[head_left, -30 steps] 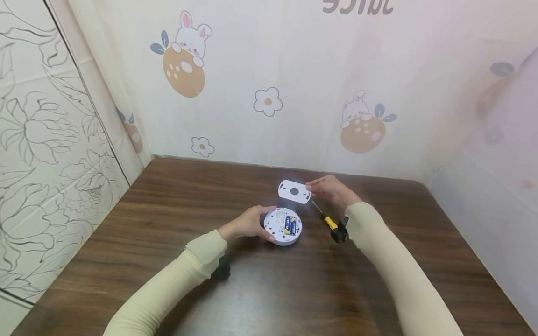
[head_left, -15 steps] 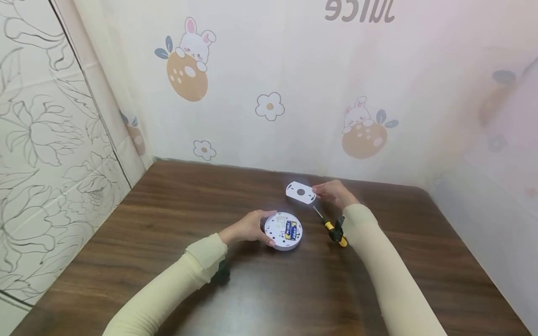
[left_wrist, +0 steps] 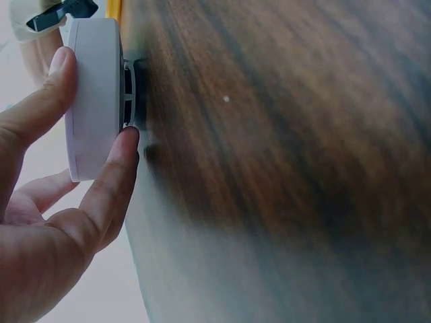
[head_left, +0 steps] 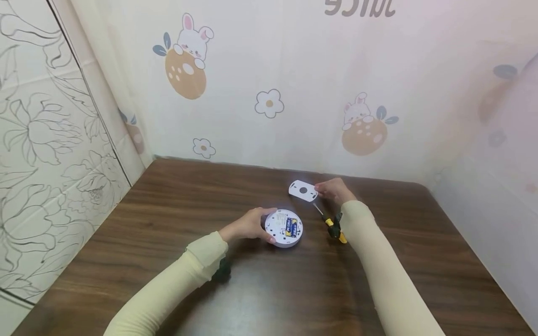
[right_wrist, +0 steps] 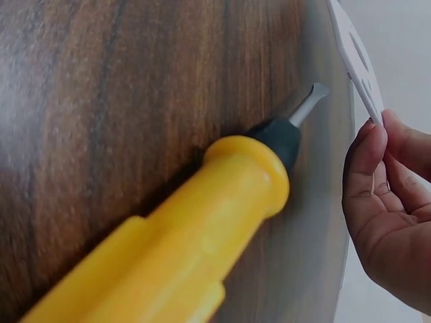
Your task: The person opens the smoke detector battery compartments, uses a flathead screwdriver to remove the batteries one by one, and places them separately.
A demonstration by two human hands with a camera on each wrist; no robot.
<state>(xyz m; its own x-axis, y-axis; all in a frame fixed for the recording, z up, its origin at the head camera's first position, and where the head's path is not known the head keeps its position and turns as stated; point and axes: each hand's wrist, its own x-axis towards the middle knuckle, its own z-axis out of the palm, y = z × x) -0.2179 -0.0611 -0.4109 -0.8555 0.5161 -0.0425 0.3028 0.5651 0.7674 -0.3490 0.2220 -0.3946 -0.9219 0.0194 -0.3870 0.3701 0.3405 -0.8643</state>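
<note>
A round white smoke detector (head_left: 277, 233) lies back side up, blue batteries (head_left: 291, 227) showing in its face. My left hand (head_left: 252, 224) grips it by the rim from the left, thumb and fingers spread around the edge. In the left wrist view, slotted vents (left_wrist: 128, 94) stick out on its underside, close over the table. A flat white mounting plate (head_left: 297, 190), with a round hole in its middle, is pinched at its right end by my right hand (head_left: 335, 189). The right wrist view has this plate (right_wrist: 353, 57) edge-on, tilted, between thumb and fingers.
A yellow and black screwdriver (head_left: 329, 222) lies on the brown wooden table (head_left: 201, 191), below the right hand and wrist, its metal tip toward the plate. A printed curtain (head_left: 235, 70) hangs behind the table's back edge.
My right hand has moved the mounting plate to the right, away from the smoke detector. More of the screwdriver handle shows beside the wrist. The left hand keeps its hold on the detector.
</note>
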